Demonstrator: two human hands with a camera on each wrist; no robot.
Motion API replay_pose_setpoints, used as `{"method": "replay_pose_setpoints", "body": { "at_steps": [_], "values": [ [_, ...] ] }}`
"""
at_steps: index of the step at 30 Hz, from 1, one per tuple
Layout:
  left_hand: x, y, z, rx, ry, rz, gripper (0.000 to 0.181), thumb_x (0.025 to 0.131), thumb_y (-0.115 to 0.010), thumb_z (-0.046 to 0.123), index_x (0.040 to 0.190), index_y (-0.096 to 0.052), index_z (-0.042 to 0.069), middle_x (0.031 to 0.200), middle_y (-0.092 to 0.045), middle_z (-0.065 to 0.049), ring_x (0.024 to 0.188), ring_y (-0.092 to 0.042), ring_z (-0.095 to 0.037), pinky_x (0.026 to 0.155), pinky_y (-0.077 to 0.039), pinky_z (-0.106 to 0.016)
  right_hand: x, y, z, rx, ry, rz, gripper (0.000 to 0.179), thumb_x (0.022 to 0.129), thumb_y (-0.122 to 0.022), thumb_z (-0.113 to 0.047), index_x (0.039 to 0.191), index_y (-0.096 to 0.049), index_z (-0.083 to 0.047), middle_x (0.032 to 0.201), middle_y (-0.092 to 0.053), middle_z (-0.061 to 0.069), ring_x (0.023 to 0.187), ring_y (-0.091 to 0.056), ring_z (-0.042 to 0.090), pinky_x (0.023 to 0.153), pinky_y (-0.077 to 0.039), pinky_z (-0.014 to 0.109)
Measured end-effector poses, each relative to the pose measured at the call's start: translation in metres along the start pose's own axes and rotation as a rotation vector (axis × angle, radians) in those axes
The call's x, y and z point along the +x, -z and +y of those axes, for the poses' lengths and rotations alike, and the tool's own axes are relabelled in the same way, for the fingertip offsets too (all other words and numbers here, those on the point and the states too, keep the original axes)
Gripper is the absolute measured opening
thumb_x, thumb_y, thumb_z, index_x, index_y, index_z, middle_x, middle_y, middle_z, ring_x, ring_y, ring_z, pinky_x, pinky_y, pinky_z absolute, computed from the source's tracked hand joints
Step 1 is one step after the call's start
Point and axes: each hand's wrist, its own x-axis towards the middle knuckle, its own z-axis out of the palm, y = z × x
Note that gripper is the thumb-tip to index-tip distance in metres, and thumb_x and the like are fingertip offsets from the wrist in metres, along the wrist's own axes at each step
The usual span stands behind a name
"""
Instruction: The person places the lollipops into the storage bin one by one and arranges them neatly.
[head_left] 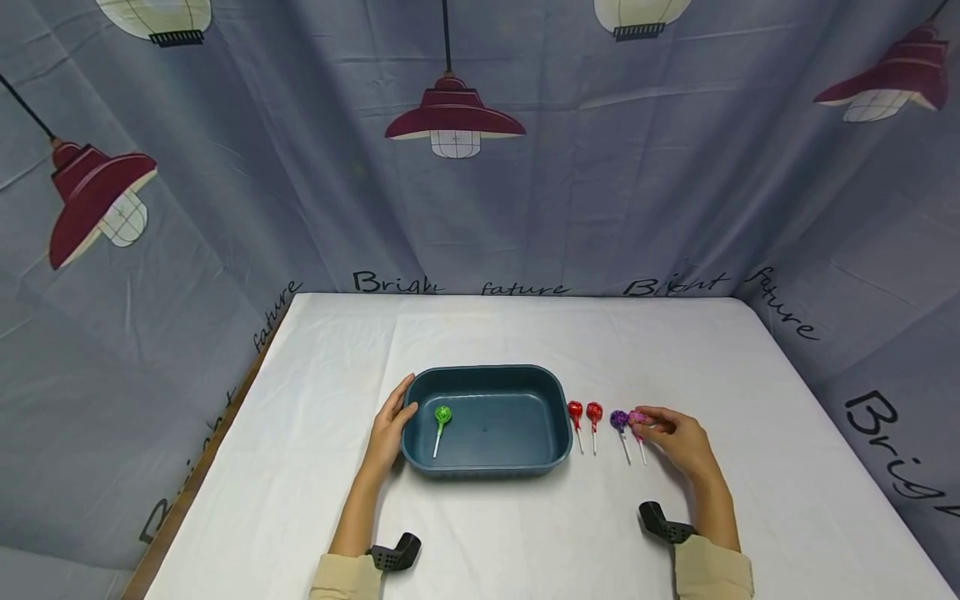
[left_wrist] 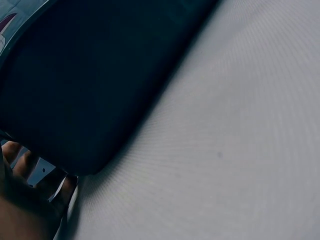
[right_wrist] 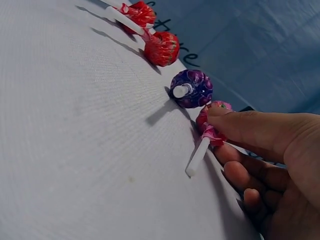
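Observation:
A deep teal plastic basin [head_left: 487,477] with rounded corners stands on the white-covered table, and a green lollipop [head_left: 442,415] lies inside it near the left end. My left hand [head_left: 387,432] holds the basin's left side, thumb at the rim and fingers along the outer wall. In the left wrist view, the basin hides part of those fingers. To the basin's right, my right hand [head_left: 681,439] pinches a pink lollipop [right_wrist: 216,132] by its head between thumb and fingers. Just left of it is a purple lollipop [right_wrist: 192,89], whose stick points towards the right wrist camera.
Two red lollipops [head_left: 594,413] lie close to the basin's right wall, sticks towards me. The white tablecloth [head_left: 540,542] covers the table. Behind it hangs a grey-blue curtain [head_left: 480,217] printed with lamps and lettering. Each wrist wears a black device [head_left: 663,523].

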Motion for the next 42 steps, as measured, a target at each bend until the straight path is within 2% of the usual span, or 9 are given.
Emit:
{"method": "replay_pose_setpoints", "body": {
  "at_steps": [9,15,22,27,32,35,38,42],
  "values": [
    [0.000,-0.001,0.000,0.003,-0.003,0.002,0.046,0.096,-0.045,0.006,0.142,-0.036,0.007,0.148,-0.029,-0.007,0.137,-0.017,-0.016,0.111,-0.017,-0.034,0.004,0.000,-0.005,-0.046,-0.005,0.007,0.040,0.081,-0.072,-0.029,0.109,-0.066,-0.001,0.081,-0.059,0.003,0.070,-0.047,0.013,0.061,-0.037,0.028],
    [0.000,-0.001,-0.002,0.003,0.009,0.008,0.046,0.096,-0.046,0.007,0.142,-0.037,0.007,0.147,-0.030,-0.006,0.137,-0.018,-0.016,0.110,-0.017,-0.034,0.003,0.000,-0.006,-0.061,-0.004,-0.006,0.040,0.082,-0.071,-0.030,0.107,-0.065,0.001,0.080,-0.058,0.004,0.071,-0.048,0.015,0.061,-0.037,0.029],
    [0.001,-0.001,-0.002,0.004,0.003,0.002,0.047,0.096,-0.046,0.006,0.142,-0.036,0.007,0.148,-0.029,-0.006,0.137,-0.017,-0.015,0.110,-0.017,-0.034,-0.001,0.004,-0.007,-0.081,-0.023,0.021,0.041,0.081,-0.070,-0.033,0.106,-0.066,-0.001,0.082,-0.060,0.004,0.074,-0.050,0.016,0.063,-0.038,0.030],
    [0.000,0.000,-0.001,0.000,0.001,0.000,0.047,0.096,-0.046,0.007,0.142,-0.036,0.006,0.148,-0.030,-0.006,0.137,-0.018,-0.014,0.110,-0.017,-0.033,-0.006,0.008,-0.010,-0.060,-0.048,0.007,0.045,0.081,-0.069,-0.039,0.108,-0.066,-0.002,0.085,-0.061,0.004,0.076,-0.051,0.016,0.063,-0.038,0.029],
    [0.000,0.000,-0.001,-0.003,0.006,-0.001,0.047,0.096,-0.046,0.007,0.142,-0.036,0.007,0.148,-0.029,-0.005,0.137,-0.018,-0.013,0.110,-0.018,-0.030,-0.011,0.014,-0.013,-0.025,-0.011,0.025,0.042,0.079,-0.072,-0.037,0.105,-0.066,-0.004,0.084,-0.063,0.004,0.073,-0.054,0.012,0.058,-0.041,0.025],
    [-0.001,0.000,-0.001,0.000,0.003,-0.002,0.047,0.096,-0.046,0.007,0.142,-0.035,0.007,0.148,-0.029,-0.006,0.137,-0.017,-0.014,0.110,-0.018,-0.031,-0.009,0.013,-0.003,-0.014,0.065,0.069,0.041,0.078,-0.072,-0.040,0.101,-0.067,-0.007,0.081,-0.064,0.002,0.069,-0.057,0.009,0.056,-0.043,0.022],
    [0.000,0.000,-0.001,0.007,0.002,-0.001,0.047,0.096,-0.046,0.007,0.142,-0.035,0.007,0.148,-0.029,-0.006,0.137,-0.017,-0.015,0.110,-0.017,-0.032,0.000,0.008,0.017,0.001,0.120,0.101,0.042,0.075,-0.072,-0.046,0.100,-0.067,-0.012,0.080,-0.064,-0.001,0.068,-0.059,0.008,0.055,-0.044,0.021],
    [0.000,0.000,0.000,0.006,0.005,-0.002,0.047,0.096,-0.046,0.007,0.142,-0.036,0.007,0.148,-0.029,-0.006,0.137,-0.017,-0.015,0.110,-0.017,-0.034,0.011,0.000,0.039,0.001,0.118,0.116,0.041,0.074,-0.071,-0.050,0.101,-0.067,-0.021,0.083,-0.064,-0.004,0.072,-0.059,0.010,0.058,-0.046,0.022]
  ]
}}
